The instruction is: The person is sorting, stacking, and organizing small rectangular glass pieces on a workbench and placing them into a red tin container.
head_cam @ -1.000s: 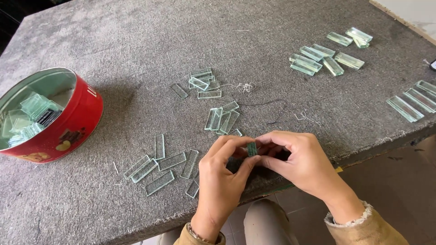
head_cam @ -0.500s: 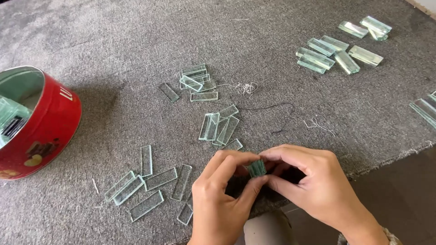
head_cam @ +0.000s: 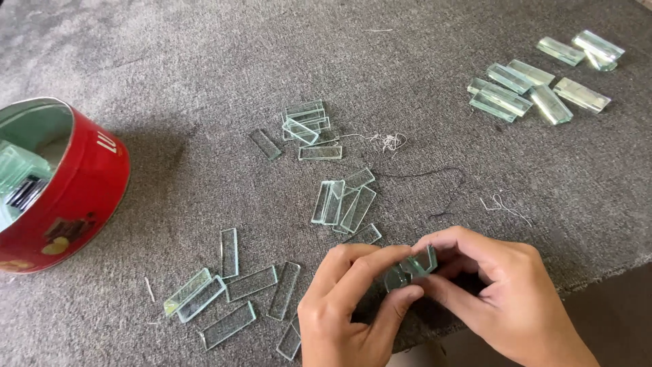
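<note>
My left hand (head_cam: 353,306) and my right hand (head_cam: 489,292) meet near the front edge of a grey felt-covered table (head_cam: 204,61). Together their fingertips pinch a small stack of clear greenish glass strips (head_cam: 411,268), held a little above the cloth. Loose glass strips (head_cam: 234,295) lie flat to the left of my left hand. Another small pile of strips (head_cam: 343,200) rests just beyond my fingers, with one more strip (head_cam: 363,234) touching distance from my left index finger.
A round red tin (head_cam: 75,197) holding glass pieces stands at the left edge. More strips (head_cam: 305,126) lie mid-table, and thicker bundles of strips (head_cam: 536,85) sit at the far right. Thin threads (head_cam: 424,173) lie on the cloth. The table edge runs behind my right hand.
The view has shifted closer and leftward, so the red tin sits further off-frame. Both hands have stayed together on the glass stack, turning it slightly between the fingertips.
</note>
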